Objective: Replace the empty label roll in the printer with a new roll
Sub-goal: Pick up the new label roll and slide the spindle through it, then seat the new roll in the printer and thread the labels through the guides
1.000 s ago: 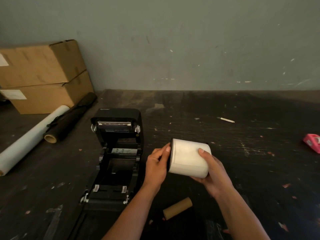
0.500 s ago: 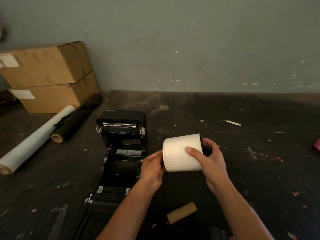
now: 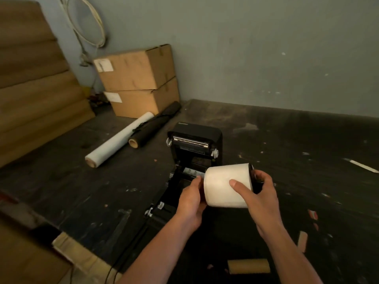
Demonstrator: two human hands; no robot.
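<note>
Head view, one moment, itemised.

Item: full white cylindrical label roll (image 3: 226, 185), axis roughly level, held in the air just above the open bay of the black plastic label printer (image 3: 194, 152); black flange or holder piece at its right end, detail unclear.

Item: right hand (image 3: 260, 193), wrapped around the roll's right end, thumb across the white face, fingers over the black end piece.

Item: left hand (image 3: 191, 198), closed against the roll's left end, fingers curled at the rim; exact contact partly hidden.

Item: printer lid, raised and tilted back, print head bar exposed; bay below dark, apparently vacant.

Item: bare brown cardboard core (image 3: 249, 266), lying on the dark scuffed tabletop (image 3: 61, 191) near the front edge, well apart from the printer; judged the spent roll, already removed.

Step in hand, as judged: seating of the new roll.

Next move calls for: lowering the roll squarely between the bay's side guides, ends aligned with the holders, loose leading edge fed forward toward the front slot, then lid shut.
</note>
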